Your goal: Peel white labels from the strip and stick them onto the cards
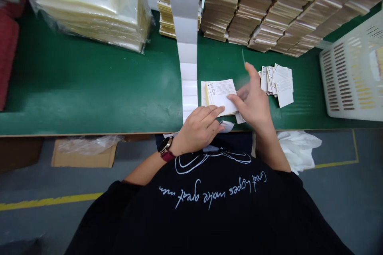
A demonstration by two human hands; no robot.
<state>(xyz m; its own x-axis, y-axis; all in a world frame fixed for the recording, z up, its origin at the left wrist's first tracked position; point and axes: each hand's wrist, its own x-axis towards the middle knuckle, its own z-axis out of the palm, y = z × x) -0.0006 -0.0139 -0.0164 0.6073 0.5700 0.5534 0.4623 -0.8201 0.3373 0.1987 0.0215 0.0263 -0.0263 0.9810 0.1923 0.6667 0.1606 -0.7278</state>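
Note:
A small stack of white printed cards [223,92] lies on the green tabletop in front of me. My left hand [200,128] is closed over its lower left edge, fingertips on the top card. Under those fingers a piece of white paper [228,126] sticks out. At the stack's right side is my right hand [254,101], thumb touching the top card and index finger stretched away from it. Its other fingers are partly hidden and blurred. A thin clear sliver [243,55] shows beyond the index fingertip. Further right lies a loose pile of similar cards [283,83].
A long white folded strip [188,63] runs down the table toward my left hand. Tall card stacks [254,8] line the back. A plastic-wrapped sheet pile [95,20] sits at back left, a white slotted basket [344,75] at right. The table's front edge [89,134] is close to me.

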